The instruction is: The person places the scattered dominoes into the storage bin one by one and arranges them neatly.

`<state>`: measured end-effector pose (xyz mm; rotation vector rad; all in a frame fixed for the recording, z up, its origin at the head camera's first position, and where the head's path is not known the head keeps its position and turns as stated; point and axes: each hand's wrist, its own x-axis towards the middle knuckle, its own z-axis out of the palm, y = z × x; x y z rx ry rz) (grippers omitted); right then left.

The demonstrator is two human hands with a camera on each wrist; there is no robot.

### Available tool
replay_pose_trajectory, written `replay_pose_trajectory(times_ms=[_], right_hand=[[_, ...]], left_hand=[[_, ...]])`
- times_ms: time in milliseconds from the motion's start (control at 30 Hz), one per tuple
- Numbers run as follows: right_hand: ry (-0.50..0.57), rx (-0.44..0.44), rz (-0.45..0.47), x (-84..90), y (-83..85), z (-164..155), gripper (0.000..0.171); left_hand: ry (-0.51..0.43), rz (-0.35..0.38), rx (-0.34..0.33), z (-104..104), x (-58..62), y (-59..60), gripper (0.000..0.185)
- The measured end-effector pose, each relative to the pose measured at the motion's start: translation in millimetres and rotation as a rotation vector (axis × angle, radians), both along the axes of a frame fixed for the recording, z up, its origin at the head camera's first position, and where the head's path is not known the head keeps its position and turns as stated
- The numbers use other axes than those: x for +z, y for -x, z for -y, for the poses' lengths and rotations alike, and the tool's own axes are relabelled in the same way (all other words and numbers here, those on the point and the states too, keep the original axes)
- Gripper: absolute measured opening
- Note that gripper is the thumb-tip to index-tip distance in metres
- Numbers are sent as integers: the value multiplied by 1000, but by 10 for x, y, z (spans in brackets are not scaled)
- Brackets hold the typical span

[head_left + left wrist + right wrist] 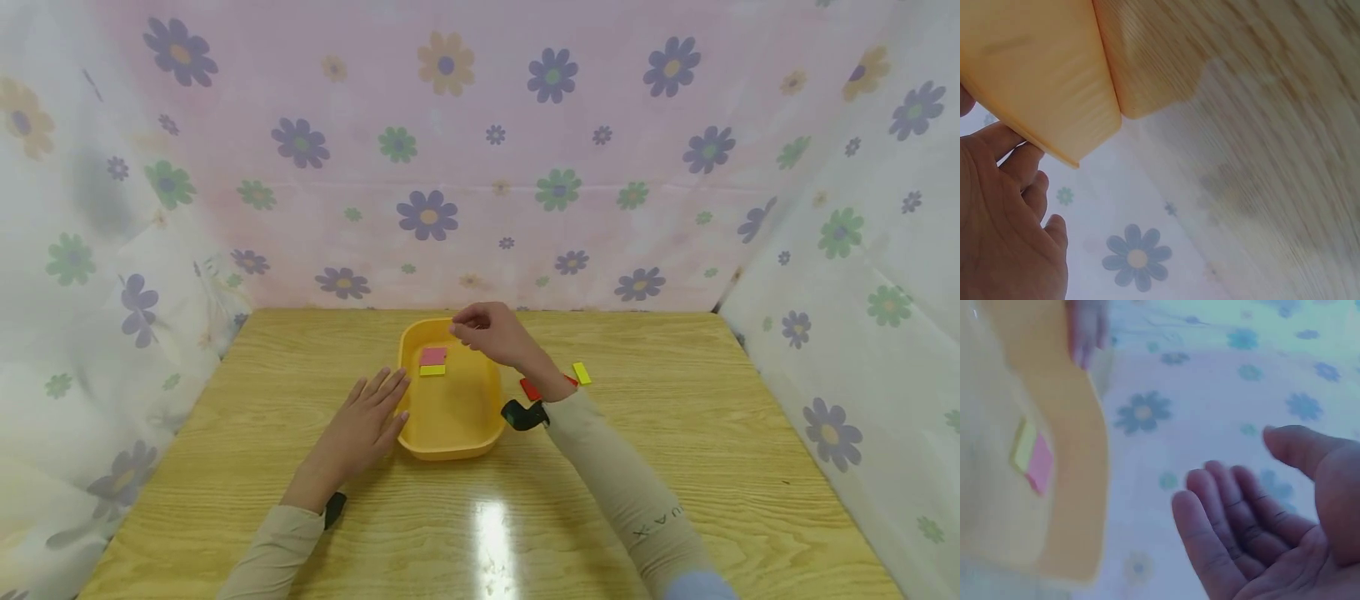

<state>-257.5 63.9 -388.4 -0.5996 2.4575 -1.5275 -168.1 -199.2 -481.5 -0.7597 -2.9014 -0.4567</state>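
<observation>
A yellow-orange plastic tray (450, 454) sits on the table. In it, a flat pink piece (432, 356) lies against a flat yellow piece (432, 371), toward the far left of its floor. My left hand (365, 425) touches the tray's left rim with extended fingers; the left wrist view shows fingertips at the rim. Over the tray's far right part hovers my right hand (491, 333), its fingers loosely bent. In the right wrist view the thumb stands apart from the fingers of that hand (1260, 544), and nothing is between them.
Right of the tray, red flat pieces (530, 389) lie partly hidden under the right forearm. Beside them is another yellow piece (582, 373). The wooden table (675, 433) is enclosed at the back and sides by flower-patterned cloth (495, 167).
</observation>
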Motion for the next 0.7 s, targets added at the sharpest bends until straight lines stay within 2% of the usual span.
replay_pose_trajectory(times_ms=[100, 200, 333, 467, 600, 700], right_hand=[[59, -42, -123, -3, -53, -222, 25], [143, -107, -185, -161, -114, -460, 22], [266, -210, -159, -529, -231, -766, 22], [311, -281, -115, -897, -354, -1066, 27], [275, -320, -85, -1105, -443, -1382, 33], [200, -357, -72, -1149, -502, -1603, 35]], left_hand=[[1, -12, -2, 7, -5, -5, 60], [-1, -29, -9, 15, -4, -13, 60], [6, -22, -7, 18, -2, -19, 60], [14, -3, -6, 15, 2, -16, 60], [7, 5, -7, 2, 22, -20, 60], [9, 6, -7, -5, 31, -22, 60]])
